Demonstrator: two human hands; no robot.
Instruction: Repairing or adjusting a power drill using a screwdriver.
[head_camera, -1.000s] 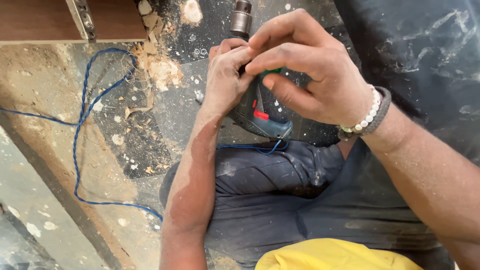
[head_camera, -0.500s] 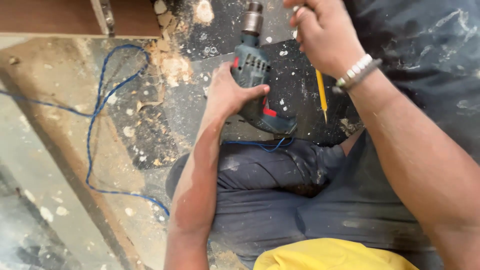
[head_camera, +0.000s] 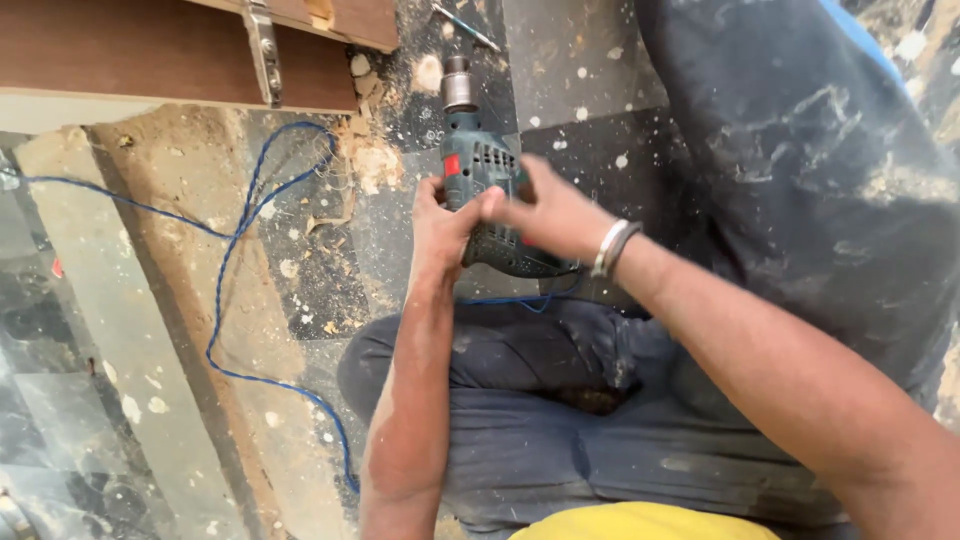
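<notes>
A teal electric drill (head_camera: 478, 160) with a red switch and a metal chuck lies pointing away from me, low over the dusty floor in front of my crossed legs. My left hand (head_camera: 438, 228) grips the drill's body from the left. My right hand (head_camera: 552, 215), with bracelets at the wrist, closes on the body from the right, its fingers meeting those of the left hand. The drill's rear and handle are hidden under both hands.
A thin blue cable (head_camera: 225, 270) loops across the floor at the left. A brown wooden board (head_camera: 150, 50) with a metal bracket (head_camera: 265, 50) lies at the top left, with sawdust (head_camera: 375, 160) beside it. A small slim tool (head_camera: 465, 25) lies beyond the chuck. Dark dusty cloth (head_camera: 800, 150) fills the right.
My right hand was raised above the drill half a second ago and has come down onto its body. My left hand stayed on the drill.
</notes>
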